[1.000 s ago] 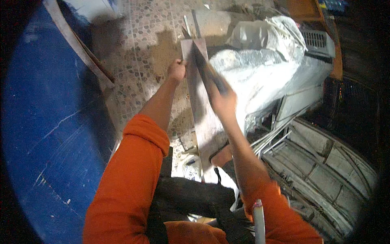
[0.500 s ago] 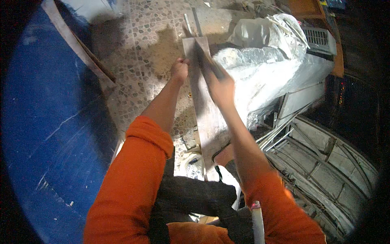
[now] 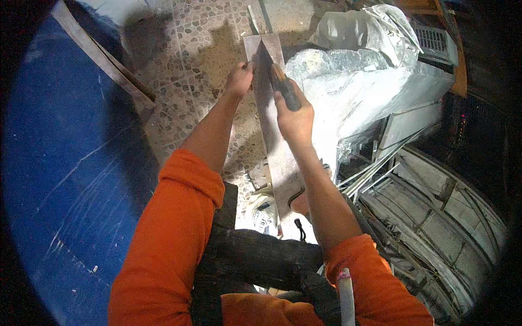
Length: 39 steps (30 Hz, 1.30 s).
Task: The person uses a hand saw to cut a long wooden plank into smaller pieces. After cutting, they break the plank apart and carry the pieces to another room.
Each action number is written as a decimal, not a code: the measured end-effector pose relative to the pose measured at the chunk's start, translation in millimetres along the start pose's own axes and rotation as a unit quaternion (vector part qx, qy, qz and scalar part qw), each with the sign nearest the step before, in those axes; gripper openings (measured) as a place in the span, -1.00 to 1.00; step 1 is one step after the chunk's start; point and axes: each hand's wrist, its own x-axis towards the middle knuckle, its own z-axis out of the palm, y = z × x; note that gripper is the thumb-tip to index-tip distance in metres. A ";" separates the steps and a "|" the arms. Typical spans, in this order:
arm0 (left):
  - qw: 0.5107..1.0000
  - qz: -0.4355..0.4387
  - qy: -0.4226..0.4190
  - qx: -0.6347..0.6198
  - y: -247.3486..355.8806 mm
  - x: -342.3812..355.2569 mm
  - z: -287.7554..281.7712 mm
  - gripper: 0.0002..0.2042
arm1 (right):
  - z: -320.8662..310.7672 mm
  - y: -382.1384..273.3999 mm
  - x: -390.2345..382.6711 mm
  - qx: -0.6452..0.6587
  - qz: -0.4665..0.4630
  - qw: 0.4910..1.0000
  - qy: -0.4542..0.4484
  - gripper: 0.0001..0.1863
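Observation:
A long pale board runs from near my body toward the far end, with a dark wedge-shaped shadow along its upper part. My left hand is closed at the board's upper left edge, gripping it. My right hand is wrapped round a dark tool with a tan strip, held over the board's right side; its working end is hard to make out. A thin white strip lies just beyond the board's far end.
Speckled tile floor; large scuffed blue surface and curved strip left. At right, pale bulky block, crumpled sheeting, grey vented unit, thin rods and stacked metal-framed panels.
Both hands and the board's far end sit higher in the picture than earlier. My right hand, blurred with the tool before, now shows sharper.

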 end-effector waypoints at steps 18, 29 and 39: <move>0.990 -0.073 -0.028 -0.114 -18.7 23.6 -12.5 -0.48 | -78.8 2.2 -91.6 -0.039 0.060 0.996 -0.045 -0.53; 0.987 -0.051 0.037 -0.147 -11.9 22.0 -22.7 -0.72 | -150.3 -41.7 -197.5 0.047 0.107 0.992 -0.038 -0.47; 0.988 -0.040 -0.009 -0.150 -16.0 27.3 -30.6 -0.64 | -35.4 -10.2 -49.9 -0.139 0.061 0.983 -0.104 -0.53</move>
